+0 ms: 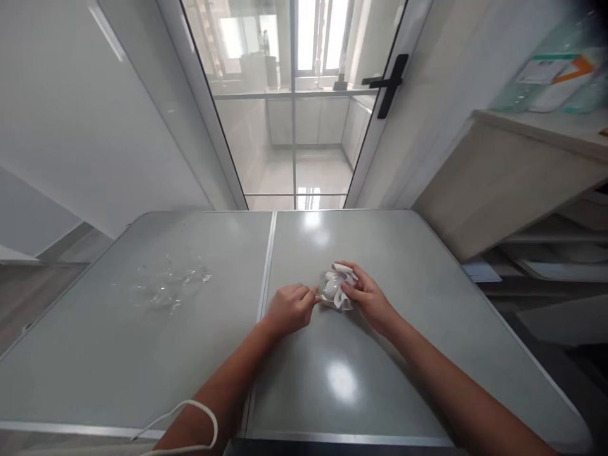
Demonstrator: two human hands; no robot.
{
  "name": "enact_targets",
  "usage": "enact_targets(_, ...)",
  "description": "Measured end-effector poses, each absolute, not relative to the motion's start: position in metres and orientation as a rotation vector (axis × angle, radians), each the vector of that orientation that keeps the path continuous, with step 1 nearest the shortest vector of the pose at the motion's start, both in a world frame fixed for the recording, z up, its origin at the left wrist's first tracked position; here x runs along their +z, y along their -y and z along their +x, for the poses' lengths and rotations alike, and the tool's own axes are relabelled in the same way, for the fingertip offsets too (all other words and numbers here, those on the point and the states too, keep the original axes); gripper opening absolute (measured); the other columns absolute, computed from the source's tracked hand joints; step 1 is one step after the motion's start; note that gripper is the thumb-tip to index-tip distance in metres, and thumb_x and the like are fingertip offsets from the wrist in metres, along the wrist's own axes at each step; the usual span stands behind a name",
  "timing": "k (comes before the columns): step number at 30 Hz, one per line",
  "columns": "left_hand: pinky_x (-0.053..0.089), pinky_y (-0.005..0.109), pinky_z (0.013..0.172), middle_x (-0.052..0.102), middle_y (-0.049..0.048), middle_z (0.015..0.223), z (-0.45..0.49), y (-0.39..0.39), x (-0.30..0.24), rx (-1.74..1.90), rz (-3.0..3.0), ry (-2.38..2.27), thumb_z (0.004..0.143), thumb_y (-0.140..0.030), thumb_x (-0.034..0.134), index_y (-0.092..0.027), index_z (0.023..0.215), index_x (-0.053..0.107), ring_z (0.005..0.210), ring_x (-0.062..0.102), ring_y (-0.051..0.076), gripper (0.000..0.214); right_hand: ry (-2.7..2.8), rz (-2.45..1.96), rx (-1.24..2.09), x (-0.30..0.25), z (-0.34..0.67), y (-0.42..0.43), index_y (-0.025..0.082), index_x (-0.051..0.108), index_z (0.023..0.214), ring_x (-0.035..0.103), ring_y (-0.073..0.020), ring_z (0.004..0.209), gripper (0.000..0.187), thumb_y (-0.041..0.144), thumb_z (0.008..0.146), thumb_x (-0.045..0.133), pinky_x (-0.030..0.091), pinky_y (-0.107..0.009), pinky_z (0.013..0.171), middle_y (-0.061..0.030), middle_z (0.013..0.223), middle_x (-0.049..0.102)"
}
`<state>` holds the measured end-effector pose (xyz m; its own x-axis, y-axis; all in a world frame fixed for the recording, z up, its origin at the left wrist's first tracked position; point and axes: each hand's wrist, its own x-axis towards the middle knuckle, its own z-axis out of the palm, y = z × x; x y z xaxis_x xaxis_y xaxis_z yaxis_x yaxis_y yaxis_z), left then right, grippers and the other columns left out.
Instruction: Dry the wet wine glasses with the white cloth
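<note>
A small white bundle (335, 286) sits over the right half of the folding table (304, 380). It looks like crumpled paper or film with a rounded, shiny part in its middle; its exact kind is unclear. My right hand (368, 294) grips the bundle from the right, thumb in front and fingers behind. At its left edge, my left hand (292, 307) is closed in a pinch, with the fingertips at the bundle's lower left corner. What exactly the left fingertips pinch is too small to make out.
Crumpled clear plastic film (171, 285) lies on the table's left half. A metal seam (268, 259) splits the tabletop. Behind stands a glass door with a black handle (392, 85). To the right, a shelf unit (456, 183) carries clear bottles (551, 76). A white cord (211, 415) hangs by my left forearm.
</note>
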<state>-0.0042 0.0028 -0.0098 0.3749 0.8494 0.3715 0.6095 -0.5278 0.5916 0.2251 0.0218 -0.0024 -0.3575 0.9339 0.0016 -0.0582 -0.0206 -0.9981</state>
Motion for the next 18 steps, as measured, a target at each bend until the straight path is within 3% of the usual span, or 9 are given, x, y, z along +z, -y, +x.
enact_targets(6, 0.027, 0.024, 0.05, 0.041, -0.0034, 0.053, -0.006, -0.01, -0.003, 0.724, 1.426, -1.072, 0.086, -0.058, 0.065, -0.013, 0.067, 0.067, 0.048, 0.031, 0.008, 0.048, 1.898, -0.83, 1.13, 0.001, 0.237, -0.023, 0.022, 0.055, 0.138, 0.058, -0.018, 0.074, 0.045, 0.042, 0.097, 0.06, 0.048, -0.03, 0.07, -0.0048, 0.093, 0.067)
enact_targets(10, 0.023, 0.023, 0.046, 0.035, -0.0068, 0.051, -0.012, -0.016, 0.0, 0.562, 1.102, -0.915, 0.075, -0.061, 0.074, -0.012, 0.071, 0.07, 0.045, 0.02, 0.005, 0.05, 2.223, -0.616, 0.885, 0.001, 0.245, -0.024, 0.024, 0.059, 0.138, 0.06, -0.0193, 0.076, 0.042, 0.031, 0.097, 0.059, 0.05, -0.033, 0.076, -0.0067, 0.093, 0.07)
enact_targets(14, 0.032, 0.024, 0.053, 0.051, -0.0006, 0.056, -0.011, -0.011, -0.003, 0.894, 1.637, -1.148, 0.091, -0.054, 0.062, -0.014, 0.077, 0.074, 0.052, 0.041, 0.01, 0.044, 2.006, -0.743, 0.953, 0.0, 0.237, -0.025, 0.024, 0.065, 0.129, 0.06, -0.019, 0.08, 0.036, 0.032, 0.094, 0.063, 0.049, -0.033, 0.079, -0.0064, 0.098, 0.07)
enact_targets(18, 0.042, 0.026, 0.062, 0.065, 0.0047, 0.069, -0.01, -0.007, -0.01, 1.016, 2.374, -1.266, 0.098, -0.036, 0.055, -0.02, 0.094, 0.076, 0.062, 0.054, 0.015, 0.027, 1.602, -0.785, 1.472, -0.001, 0.226, -0.027, 0.023, 0.052, 0.141, 0.057, -0.016, 0.072, 0.055, 0.043, 0.092, 0.067, 0.048, -0.027, 0.066, -0.0026, 0.089, 0.064)
